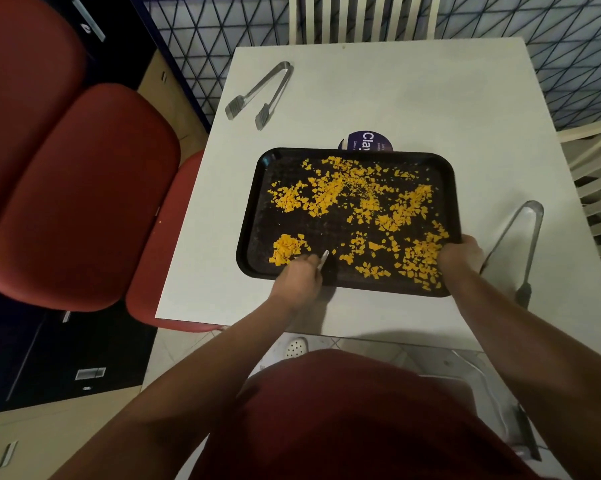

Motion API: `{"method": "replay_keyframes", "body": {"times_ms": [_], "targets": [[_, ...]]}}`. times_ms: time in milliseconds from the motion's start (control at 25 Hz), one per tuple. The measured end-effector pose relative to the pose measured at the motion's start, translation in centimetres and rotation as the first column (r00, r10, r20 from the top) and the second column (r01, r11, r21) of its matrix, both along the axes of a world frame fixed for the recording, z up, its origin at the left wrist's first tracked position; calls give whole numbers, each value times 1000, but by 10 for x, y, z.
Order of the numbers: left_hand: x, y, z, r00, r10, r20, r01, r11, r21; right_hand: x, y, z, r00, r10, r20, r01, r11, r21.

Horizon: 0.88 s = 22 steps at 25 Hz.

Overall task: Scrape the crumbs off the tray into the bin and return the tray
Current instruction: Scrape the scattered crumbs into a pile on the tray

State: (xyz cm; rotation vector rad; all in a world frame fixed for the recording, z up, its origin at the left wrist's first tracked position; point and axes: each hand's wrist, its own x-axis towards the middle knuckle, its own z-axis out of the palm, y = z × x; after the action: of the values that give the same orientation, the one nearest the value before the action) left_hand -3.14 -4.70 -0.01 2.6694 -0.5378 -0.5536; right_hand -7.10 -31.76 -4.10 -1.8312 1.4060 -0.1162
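Observation:
A black rectangular tray (254,216) lies on the white table (396,98), strewn with yellow-orange crumbs (330,192). A small heap of crumbs (285,248) sits in its near left corner. My left hand (297,282) grips a thin pale scraper (323,260) over the tray's near edge, just right of that heap. My right hand (460,259) holds the tray's near right corner, fingers curled over the rim. No bin can be made out for certain.
Metal tongs (259,93) lie at the table's far left, another pair (520,244) right of the tray. A purple round lid or tub (366,142) peeks from behind the tray. Red chairs (84,188) stand to the left, a white chair (361,19) beyond the table.

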Motion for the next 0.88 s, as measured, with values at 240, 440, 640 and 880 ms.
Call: {"method": "replay_keyframes", "body": {"times_ms": [240,440,640,880], "targets": [[15,21,1,990,137,32,-141,970,198,2,0,-2,1000,-16,-10,16,1000,-14],[9,7,1,998,-31,55,19,978,206,1,1,-4,1000,-15,7,15,1000,-12],[22,-7,-3,995,99,-32,-95,988,120,1,-2,-5,1000,18,4,-18,1000,-5],[59,45,4,985,92,147,-107,990,97,3,-2,-7,1000,10,-1,-10,1000,8]]}}
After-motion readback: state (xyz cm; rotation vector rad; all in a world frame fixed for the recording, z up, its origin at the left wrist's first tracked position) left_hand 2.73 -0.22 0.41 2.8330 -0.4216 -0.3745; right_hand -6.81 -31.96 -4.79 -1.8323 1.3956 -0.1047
